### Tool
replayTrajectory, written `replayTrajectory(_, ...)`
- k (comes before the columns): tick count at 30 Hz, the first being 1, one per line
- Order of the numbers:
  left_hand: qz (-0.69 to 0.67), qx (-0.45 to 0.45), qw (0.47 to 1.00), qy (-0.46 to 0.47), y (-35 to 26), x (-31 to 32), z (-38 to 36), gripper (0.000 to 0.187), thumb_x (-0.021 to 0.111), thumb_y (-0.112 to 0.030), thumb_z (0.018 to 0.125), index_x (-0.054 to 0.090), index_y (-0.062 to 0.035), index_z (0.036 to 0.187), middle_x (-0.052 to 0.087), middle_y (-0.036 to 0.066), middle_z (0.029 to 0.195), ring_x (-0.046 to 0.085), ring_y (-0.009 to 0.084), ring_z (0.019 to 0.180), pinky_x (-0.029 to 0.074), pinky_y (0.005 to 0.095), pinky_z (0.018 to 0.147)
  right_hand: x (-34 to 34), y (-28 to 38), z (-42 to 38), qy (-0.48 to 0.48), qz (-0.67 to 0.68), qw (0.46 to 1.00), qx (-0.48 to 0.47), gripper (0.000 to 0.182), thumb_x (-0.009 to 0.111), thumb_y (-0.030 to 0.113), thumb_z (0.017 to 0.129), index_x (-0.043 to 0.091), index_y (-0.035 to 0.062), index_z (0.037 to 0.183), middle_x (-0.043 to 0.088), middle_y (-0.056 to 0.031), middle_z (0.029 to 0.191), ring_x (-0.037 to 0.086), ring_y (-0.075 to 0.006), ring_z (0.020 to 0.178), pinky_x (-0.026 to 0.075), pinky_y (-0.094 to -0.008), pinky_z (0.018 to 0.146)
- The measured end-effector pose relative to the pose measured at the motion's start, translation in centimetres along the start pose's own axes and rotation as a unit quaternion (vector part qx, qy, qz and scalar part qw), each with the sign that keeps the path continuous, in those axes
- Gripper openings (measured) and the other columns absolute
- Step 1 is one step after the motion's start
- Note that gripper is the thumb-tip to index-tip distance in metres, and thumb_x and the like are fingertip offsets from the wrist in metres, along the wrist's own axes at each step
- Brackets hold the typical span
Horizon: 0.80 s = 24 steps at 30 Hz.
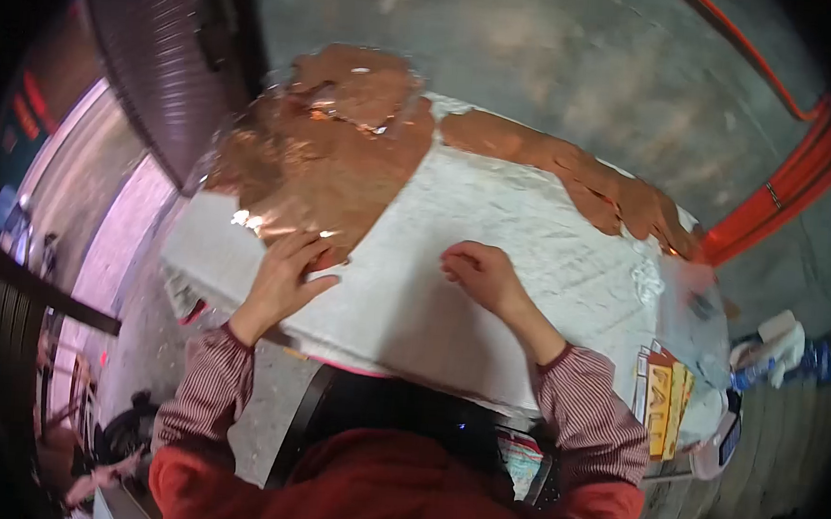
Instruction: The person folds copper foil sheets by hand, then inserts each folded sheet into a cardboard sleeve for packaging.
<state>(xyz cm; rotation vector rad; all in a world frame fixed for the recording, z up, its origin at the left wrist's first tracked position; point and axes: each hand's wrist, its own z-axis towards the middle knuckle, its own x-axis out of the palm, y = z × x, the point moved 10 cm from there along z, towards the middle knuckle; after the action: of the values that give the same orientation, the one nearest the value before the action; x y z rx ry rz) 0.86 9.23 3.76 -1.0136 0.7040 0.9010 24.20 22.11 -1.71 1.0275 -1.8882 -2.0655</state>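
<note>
My left hand [291, 276] lies at the near edge of a shiny copper-coloured sheet [345, 174], its fingertips touching it. The fingers are stretched out and the thumb stands apart. To the right, my right hand [479, 271] is over the white-covered table [514, 204], with its fingers curled in. Whatever is inside those fingers, if anything, is hidden. Crumpled clear film glints over the far end of the copper sheet. A second, long copper-coloured piece [536, 153] runs along the table's far right edge.
A translucent plastic bag [693, 315] hangs at the table's right end, near a yellow printed box [664, 403] and a white device [713, 444]. Orange strips [781, 187] stretch beyond that corner. A dark ribbed panel [162, 54] stands at the far left.
</note>
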Motion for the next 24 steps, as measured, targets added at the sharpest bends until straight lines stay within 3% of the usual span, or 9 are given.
replayTrajectory(2,0.014,0.002,0.999,-0.037,-0.2,-1.6,-1.6,0.037,0.073,-0.011,0.075,0.064,0.0008,0.108,0.059,0.017,0.118,0.054,0.0348,0.112,0.043,0.0396,0.095,1.3,0.2,-1.1,-0.007,0.037,0.999,0.029,0.016,0.057,0.012,0.091,0.064,-0.0007,0.098,0.067,-0.0079,0.082,0.064,-0.0136,0.072,0.051,-0.0268,0.067)
replayTrajectory(3,0.013,0.039,0.996,-0.073,-0.7,-0.6,3.4,0.037,0.073,-0.011,0.075,0.064,0.0008,0.108,0.059,0.017,0.118,0.054,0.0348,0.112,0.043,0.0396,0.095,-3.8,0.7,2.9,-0.038,0.012,0.999,-0.004,0.016,0.057,0.012,0.091,0.064,-0.0007,0.098,0.067,-0.0079,0.082,0.064,-0.0136,0.072,0.051,-0.0268,0.067)
replayTrajectory(10,0.091,-0.007,0.994,-0.067,0.7,-1.3,2.5,0.018,0.065,-0.004,0.079,0.066,0.0009,0.096,0.063,0.014,0.107,0.056,0.0322,0.103,0.042,0.0409,0.092,-8.0,-2.4,0.3,-0.055,0.022,0.998,0.023,0.014,0.056,0.008,0.092,0.064,-0.0016,0.099,0.066,-0.0068,0.085,0.063,-0.0121,0.075,0.052,-0.0242,0.067)
replayTrajectory(14,0.143,-0.025,0.986,-0.088,2.4,-2.9,1.8,0.015,0.063,0.0,0.08,0.065,0.0017,0.094,0.063,0.015,0.105,0.057,0.0327,0.099,0.044,0.0392,0.089,-14.1,-5.3,-0.2,-0.13,0.065,0.989,0.018,0.014,0.055,0.007,0.092,0.064,-0.0023,0.096,0.066,-0.0056,0.081,0.061,-0.0094,0.069,0.049,-0.0226,0.062)
replayTrajectory(17,0.12,-0.093,0.985,-0.081,4.4,-3.3,0.8,0.014,0.062,0.0,0.081,0.065,0.0016,0.095,0.063,0.014,0.106,0.057,0.0331,0.1,0.044,0.0386,0.09,-17.4,-6.1,-0.2,-0.173,0.085,0.981,0.032,0.013,0.055,0.006,0.09,0.064,-0.0033,0.093,0.066,-0.0056,0.077,0.059,-0.0081,0.064,0.047,-0.022,0.058)
replayTrajectory(18,0.102,-0.128,0.983,-0.083,4.8,-3.3,0.1,0.017,0.059,-0.002,0.085,0.063,0.002,0.101,0.062,0.015,0.111,0.056,0.0316,0.107,0.042,0.0372,0.095,-18.1,-6.6,0.1,-0.188,0.083,0.978,0.046,0.013,0.055,0.006,0.09,0.064,-0.0035,0.093,0.066,-0.0057,0.077,0.058,-0.008,0.063,0.047,-0.0216,0.057)
replayTrajectory(21,0.033,-0.136,0.981,-0.137,4.3,-3.1,-1.1,0.022,0.056,-0.004,0.09,0.061,0.0018,0.11,0.059,0.016,0.118,0.054,0.0293,0.114,0.039,0.0362,0.1,-19.2,-7.9,2.7,-0.198,0.033,0.979,0.038,0.014,0.054,0.006,0.09,0.064,-0.0034,0.092,0.066,-0.0053,0.076,0.058,-0.0085,0.061,0.047,-0.0222,0.056)
replayTrajectory(22,0.029,-0.132,0.985,-0.111,4.2,-2.7,-1.1,0.024,0.052,-0.006,0.093,0.058,0.0028,0.114,0.058,0.017,0.122,0.052,0.026,0.118,0.038,0.0348,0.101,-19.5,-7.5,3.6,-0.2,0.01,0.98,0.014,0.014,0.053,0.005,0.089,0.065,-0.0033,0.09,0.066,-0.0057,0.074,0.059,-0.009,0.06,0.047,-0.0233,0.056)
replayTrajectory(24,-0.029,-0.154,0.975,-0.156,6.0,-2.4,-1.5,0.023,0.051,-0.006,0.094,0.059,0.0033,0.113,0.058,0.016,0.121,0.053,0.0249,0.117,0.039,0.034,0.1,-20.4,-8.2,5.9,-0.198,-0.018,0.98,0.007,0.014,0.053,0.005,0.091,0.064,-0.0025,0.09,0.065,-0.0038,0.075,0.058,-0.0079,0.061,0.046,-0.022,0.055)
